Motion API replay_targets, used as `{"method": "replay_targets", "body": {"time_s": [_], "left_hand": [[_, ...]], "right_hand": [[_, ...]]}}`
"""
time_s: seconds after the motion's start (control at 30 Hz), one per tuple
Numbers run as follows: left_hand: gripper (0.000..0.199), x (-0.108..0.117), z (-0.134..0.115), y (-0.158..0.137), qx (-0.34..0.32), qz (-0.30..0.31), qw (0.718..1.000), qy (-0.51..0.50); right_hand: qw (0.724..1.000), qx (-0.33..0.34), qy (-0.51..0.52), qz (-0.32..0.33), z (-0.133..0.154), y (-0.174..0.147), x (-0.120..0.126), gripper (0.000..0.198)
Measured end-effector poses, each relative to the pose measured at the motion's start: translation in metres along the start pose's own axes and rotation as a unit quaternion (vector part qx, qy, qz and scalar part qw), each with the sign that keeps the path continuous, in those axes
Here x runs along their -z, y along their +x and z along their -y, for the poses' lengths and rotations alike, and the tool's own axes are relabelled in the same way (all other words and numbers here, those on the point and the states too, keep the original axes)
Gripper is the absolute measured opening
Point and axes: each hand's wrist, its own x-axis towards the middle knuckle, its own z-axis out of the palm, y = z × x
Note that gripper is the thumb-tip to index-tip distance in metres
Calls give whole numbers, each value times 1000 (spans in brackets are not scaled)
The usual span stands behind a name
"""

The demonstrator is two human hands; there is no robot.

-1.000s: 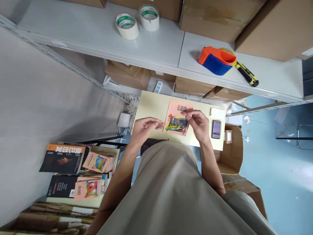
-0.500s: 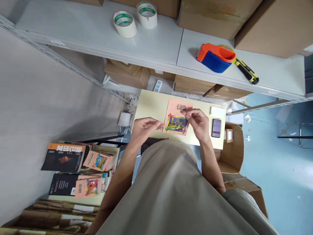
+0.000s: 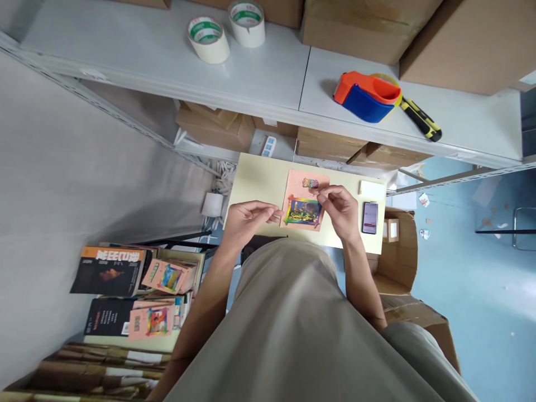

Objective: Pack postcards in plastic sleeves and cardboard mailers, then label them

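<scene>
A pink booklet [image 3: 293,192] with colourful lettering and a rainbow-framed picture lies on the pale yellow table [image 3: 259,178]. At its left edge my left hand [image 3: 252,219] has thumb and fingers pinched together, the tips beside or just over the cover. My right hand [image 3: 341,209] is over the booklet's right side, also in a pinch, partly hiding the cover. Whatever is between the fingertips of either hand is too small to make out. To the right lie a phone [image 3: 369,218] with a lit screen and a small white box [image 3: 372,190].
Above the table, a grey shelf [image 3: 268,78] holds tape rolls [image 3: 209,42], an orange-and-blue tape dispenser [image 3: 368,95], a utility knife [image 3: 421,119] and cardboard boxes [image 3: 352,28]. Stacked books [image 3: 109,271] stand at lower left. An open carton [image 3: 396,265] sits right of the table.
The view has shifted slightly. Both hands keep nearly the same pinched pose at the booklet, which stays in place.
</scene>
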Motion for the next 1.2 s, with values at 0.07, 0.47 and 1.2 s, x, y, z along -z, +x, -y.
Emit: {"method": "replay_targets", "body": {"time_s": [0.07, 0.47, 1.2], "left_hand": [[36, -1, 2, 2, 2, -18, 1000, -5], [32, 2, 7, 7, 20, -1, 999, -31], [61, -13, 34, 22, 19, 19, 999, -22]], "right_hand": [[1000, -1, 3, 0, 0, 0, 0, 30], [1000, 1, 1, 6, -3, 2, -1, 26], [999, 26, -15, 42, -18, 3, -10, 19]]}}
